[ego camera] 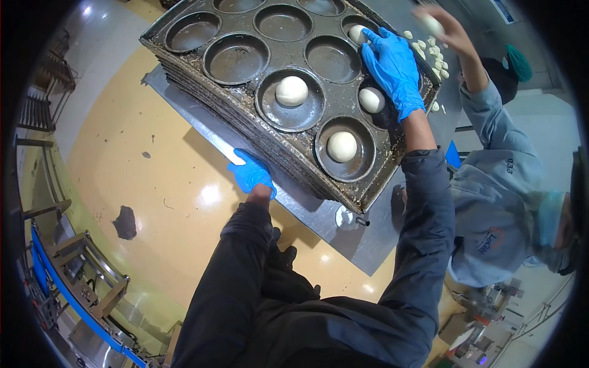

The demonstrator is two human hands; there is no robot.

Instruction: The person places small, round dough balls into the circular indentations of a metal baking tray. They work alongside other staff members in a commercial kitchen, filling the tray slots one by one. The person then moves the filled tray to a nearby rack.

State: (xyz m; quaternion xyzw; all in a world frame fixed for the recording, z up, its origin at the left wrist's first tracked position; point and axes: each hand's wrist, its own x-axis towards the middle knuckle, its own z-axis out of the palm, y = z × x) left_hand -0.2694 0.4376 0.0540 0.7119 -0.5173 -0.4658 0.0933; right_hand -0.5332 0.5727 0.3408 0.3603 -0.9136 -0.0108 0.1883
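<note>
A stack of dark metal baking pans with round cups (294, 138) stands on a steel table (359, 248). My right hand (391, 64), in a blue glove, reaches over the right side of the top pan. Its fingertips touch a dough ball (357, 35) in a cup; whether they grip it I cannot tell. Below that hand another dough ball (372, 100) lies in a cup. Two more, a dough ball (291, 91) and a dough ball (342, 147), sit in cups nearer me. My left hand (251, 172), gloved too, rests at the table's near edge, its fingers partly hidden.
A co-worker (492, 184) stands at the right, one bare hand (444, 30) blurred with a dough ball in it. Small dough pieces (432, 53) lie on the steel beyond the pans. Metal racks (46, 101) and a blue-edged machine (78, 299) stand at the left.
</note>
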